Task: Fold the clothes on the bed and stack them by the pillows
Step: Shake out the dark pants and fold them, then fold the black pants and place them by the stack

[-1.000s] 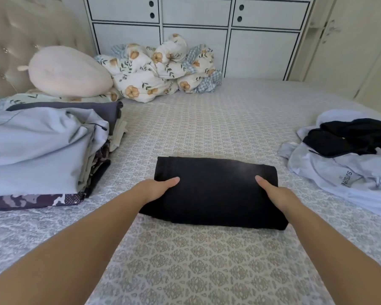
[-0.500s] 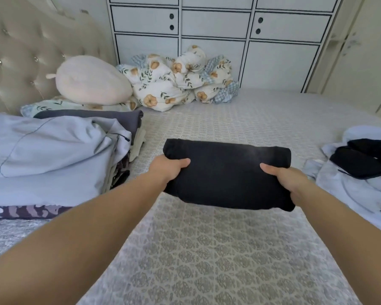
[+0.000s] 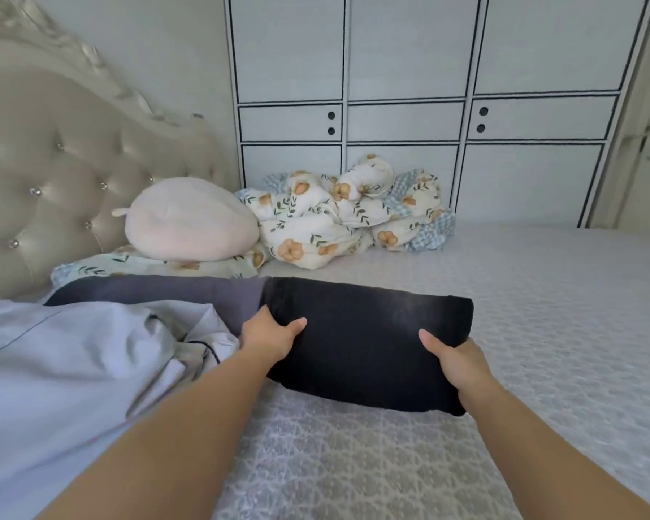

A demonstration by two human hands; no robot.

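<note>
Both my hands hold the folded black garment (image 3: pixel 368 339) by its short ends, above the bed (image 3: pixel 541 332). My left hand (image 3: pixel 269 334) grips the left end: the thumb lies flat on top of the cloth, pointing toward my right hand, and the fingers are tucked out of sight underneath. My right hand (image 3: pixel 456 360) grips the right end the same way, thumb on the upper face pointing left, fingers hidden below. The garment spans the gap between the two hands as a thick dark bundle, its far edge rounded; whether its underside touches the bed I cannot tell. Directly left of my left hand, and just beside the garment's left end, sits the stack of folded clothes (image 3: pixel 72 350): a pale blue-grey piece on top with a thin dark cord trailing near my left wrist, and a dark grey-purple piece (image 3: pixel 158 292) showing along its far edge. Beyond the stack, farther from me than my left hand, a round pale pink cushion (image 3: pixel 190 221) rests on a floral pillow (image 3: pixel 154 264) against the tufted headboard (image 3: pixel 72 163). Beyond the garment, ahead of both hands, a bunched floral duvet (image 3: pixel 349 212) lies against the white panelled wardrobe (image 3: pixel 409 88). To the right of my right hand is the patterned grey bedcover.
</note>
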